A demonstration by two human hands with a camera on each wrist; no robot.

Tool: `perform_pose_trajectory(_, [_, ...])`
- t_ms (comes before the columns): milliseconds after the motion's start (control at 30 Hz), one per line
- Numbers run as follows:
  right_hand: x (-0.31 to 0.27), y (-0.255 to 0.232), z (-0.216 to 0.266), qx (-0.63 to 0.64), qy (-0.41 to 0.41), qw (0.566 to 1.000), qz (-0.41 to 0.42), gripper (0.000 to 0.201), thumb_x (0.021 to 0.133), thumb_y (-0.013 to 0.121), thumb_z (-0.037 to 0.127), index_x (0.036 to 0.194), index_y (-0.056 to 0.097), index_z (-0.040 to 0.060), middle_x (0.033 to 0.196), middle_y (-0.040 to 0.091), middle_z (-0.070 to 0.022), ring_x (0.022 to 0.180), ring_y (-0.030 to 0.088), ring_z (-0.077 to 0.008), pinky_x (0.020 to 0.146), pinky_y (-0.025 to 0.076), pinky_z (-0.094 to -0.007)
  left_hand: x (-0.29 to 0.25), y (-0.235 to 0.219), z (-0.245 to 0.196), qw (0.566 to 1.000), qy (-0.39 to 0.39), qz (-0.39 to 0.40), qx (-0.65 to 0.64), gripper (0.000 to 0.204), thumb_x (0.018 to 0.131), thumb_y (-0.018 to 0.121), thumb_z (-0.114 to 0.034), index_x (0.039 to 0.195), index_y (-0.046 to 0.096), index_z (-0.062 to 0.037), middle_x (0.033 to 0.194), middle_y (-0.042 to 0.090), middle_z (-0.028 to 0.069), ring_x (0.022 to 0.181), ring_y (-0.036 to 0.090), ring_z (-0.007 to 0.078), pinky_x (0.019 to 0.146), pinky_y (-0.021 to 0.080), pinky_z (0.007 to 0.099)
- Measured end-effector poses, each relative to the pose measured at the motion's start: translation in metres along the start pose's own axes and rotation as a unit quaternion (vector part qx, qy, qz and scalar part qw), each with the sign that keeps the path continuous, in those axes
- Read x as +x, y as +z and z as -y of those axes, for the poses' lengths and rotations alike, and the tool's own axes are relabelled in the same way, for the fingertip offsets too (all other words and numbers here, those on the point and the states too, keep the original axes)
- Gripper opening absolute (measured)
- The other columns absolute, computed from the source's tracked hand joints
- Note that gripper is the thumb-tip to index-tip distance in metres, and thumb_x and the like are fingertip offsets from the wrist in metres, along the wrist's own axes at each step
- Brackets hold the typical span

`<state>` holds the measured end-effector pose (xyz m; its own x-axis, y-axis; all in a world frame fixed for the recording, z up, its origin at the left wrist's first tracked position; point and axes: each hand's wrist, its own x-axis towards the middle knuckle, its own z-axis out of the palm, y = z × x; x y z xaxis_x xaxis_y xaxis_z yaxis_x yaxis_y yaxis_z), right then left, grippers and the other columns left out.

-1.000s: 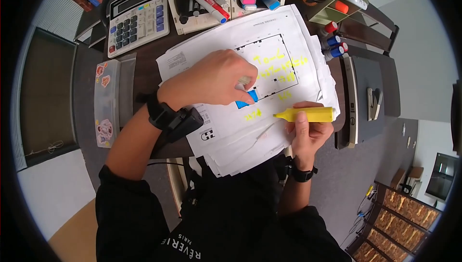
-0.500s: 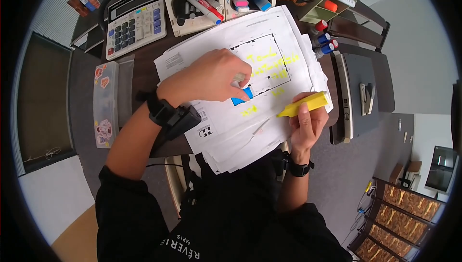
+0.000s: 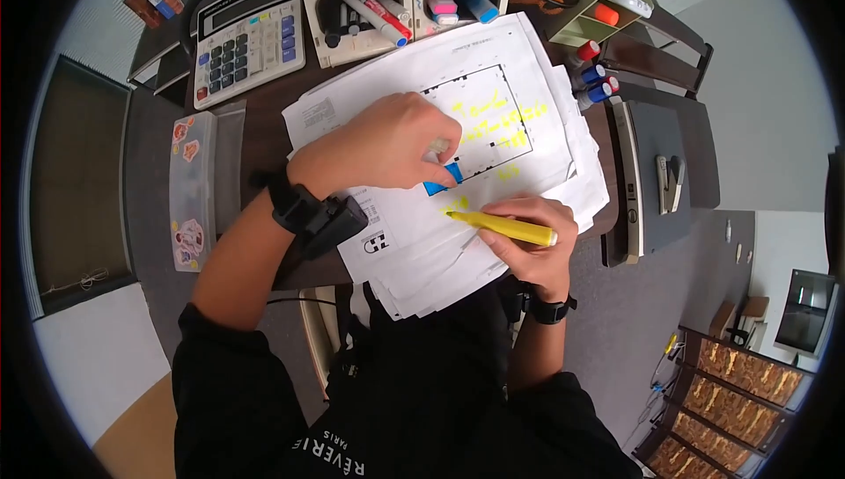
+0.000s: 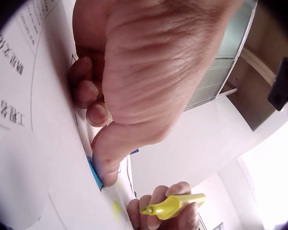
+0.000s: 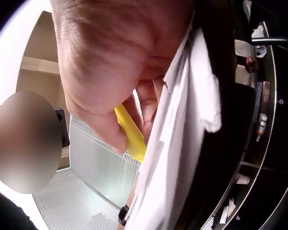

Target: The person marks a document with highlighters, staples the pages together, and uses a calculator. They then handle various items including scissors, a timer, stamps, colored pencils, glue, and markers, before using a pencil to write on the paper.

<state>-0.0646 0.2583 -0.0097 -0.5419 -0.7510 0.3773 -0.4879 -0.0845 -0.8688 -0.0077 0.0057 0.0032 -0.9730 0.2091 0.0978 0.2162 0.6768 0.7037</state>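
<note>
My left hand (image 3: 387,140) rests on a printed floor plan (image 3: 475,83), fingers loosely curled, thumb pressing the paper at a flat blue patch (image 3: 440,182). In the left wrist view the thumb (image 4: 108,163) lies over part of that blue. Nothing shows between its fingers. My right hand (image 3: 537,246) holds an uncapped yellow highlighter (image 3: 510,228) between thumb and fingers. Its tip meets a yellow mark below the plan's outline. Several yellow handwritten figures (image 3: 497,123) stand inside the outline. The right wrist view shows the highlighter's yellow barrel (image 5: 129,132) beside the stacked sheets' edge.
A calculator (image 3: 246,43) and a pen organizer (image 3: 352,55) stand at the back. To the left lies a clear case with stickers (image 3: 195,206). A laptop (image 3: 647,171) with a stapler (image 3: 669,184) on it sits at the right, near several capped markers (image 3: 594,74).
My right hand has moved left with the highlighter, turning it so its tip reaches the yellow mark below the plan. My left hand stays in place on the paper.
</note>
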Motion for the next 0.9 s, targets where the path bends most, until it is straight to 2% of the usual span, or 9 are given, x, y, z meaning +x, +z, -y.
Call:
perform_pose_trajectory(67, [-0.002,0.002,-0.001,-0.004,-0.008,1.0,-0.029,0.02,0.076,0.081,-0.002,0.094,0.071,-0.0001,0.087,0.075,-0.0123,0.071,0.071,-0.0191,0.066,0.054,-0.0266,0.0,0.002,0.003,1.0,0.028,-0.012,0.001,0.031,0.069,0.088,-0.02,0.076,0.063,-0.0037,0.063,0.059,0.0115,0.061,0.057,0.0283,0.06,0.043,0.0382])
perform_pose_trajectory(300, [-0.002,0.005,-0.003,-0.015,0.018,0.997,-0.077,0.019,0.08,0.078,0.0,0.098,0.072,-0.0013,0.088,0.076,-0.0115,0.072,0.071,-0.0161,0.067,0.053,-0.0249,0.001,-0.002,0.001,1.0,-0.003,0.004,-0.01,0.03,0.069,0.088,-0.02,0.076,0.064,-0.0043,0.064,0.059,0.0115,0.061,0.056,0.0296,0.06,0.043,0.0382])
perform_pose_trajectory(367, [-0.004,0.005,-0.002,-0.009,0.049,0.995,-0.084,0.019,0.081,0.078,0.0,0.099,0.072,-0.0013,0.088,0.076,-0.0106,0.073,0.071,-0.0146,0.067,0.053,-0.0244,-0.001,0.006,0.007,0.999,0.035,-0.03,-0.004,0.03,0.069,0.088,-0.02,0.077,0.064,-0.0043,0.063,0.058,0.0106,0.06,0.056,0.0277,0.059,0.043,0.0378])
perform_pose_trajectory(400, [-0.006,0.005,-0.001,-0.005,0.079,0.993,-0.089,0.018,0.082,0.077,0.0,0.099,0.072,-0.0013,0.088,0.076,-0.0096,0.074,0.07,-0.0131,0.067,0.052,-0.0238,-0.002,0.006,0.006,0.999,0.032,-0.027,-0.009,0.03,0.069,0.088,-0.02,0.077,0.064,-0.0043,0.063,0.058,0.0106,0.06,0.056,0.0277,0.059,0.043,0.0378])
perform_pose_trajectory(500, [-0.007,0.006,-0.001,0.005,0.091,0.99,-0.107,0.017,0.083,0.077,0.0,0.1,0.072,-0.001,0.087,0.075,-0.0078,0.074,0.069,-0.011,0.067,0.052,-0.0234,0.0,0.0,-0.002,1.0,0.008,0.0,0.002,0.03,0.07,0.088,-0.02,0.077,0.064,-0.0045,0.062,0.057,0.01,0.06,0.057,0.0261,0.059,0.043,0.037])
perform_pose_trajectory(567, [-0.006,0.007,-0.002,0.012,0.097,0.988,-0.12,0.017,0.084,0.077,0.001,0.1,0.072,-0.0009,0.087,0.075,-0.0075,0.074,0.069,-0.0108,0.068,0.052,-0.0234,0.0,-0.004,-0.007,0.999,-0.038,0.021,-0.026,0.029,0.071,0.088,-0.02,0.077,0.064,-0.0045,0.063,0.058,0.0101,0.059,0.057,0.0253,0.057,0.043,0.0366])
perform_pose_trajectory(600, [-0.006,0.007,-0.003,0.018,0.108,0.985,-0.132,0.016,0.084,0.076,0.001,0.099,0.072,-0.0009,0.087,0.075,-0.0073,0.073,0.068,-0.0106,0.068,0.052,-0.0233,0.001,-0.004,-0.006,0.999,-0.036,0.021,-0.024,0.029,0.071,0.088,-0.02,0.077,0.064,-0.0045,0.063,0.058,0.0101,0.059,0.057,0.0253,0.057,0.043,0.0366])
perform_pose_trajectory(667, [-0.007,0.005,-0.003,0.017,0.124,0.983,-0.131,0.016,0.084,0.077,0.001,0.099,0.072,-0.0009,0.087,0.075,-0.0074,0.074,0.068,-0.0107,0.069,0.052,-0.0235,0.0,0.0,-0.001,1.0,0.016,-0.009,0.011,0.029,0.071,0.088,-0.018,0.077,0.064,-0.0042,0.064,0.06,0.0104,0.058,0.057,0.024,0.056,0.042,0.0356])
perform_pose_trajectory(900, [-0.008,0.006,-0.002,0.021,0.14,0.981,-0.133,0.015,0.085,0.077,0.003,0.099,0.072,-0.0005,0.087,0.075,-0.0075,0.074,0.068,-0.0109,0.07,0.052,-0.0234,0.0,-0.002,-0.004,1.0,-0.017,0.011,-0.017,0.029,0.071,0.088,-0.018,0.077,0.064,-0.0034,0.063,0.058,0.0108,0.056,0.054,0.0228,0.054,0.04,0.0346])
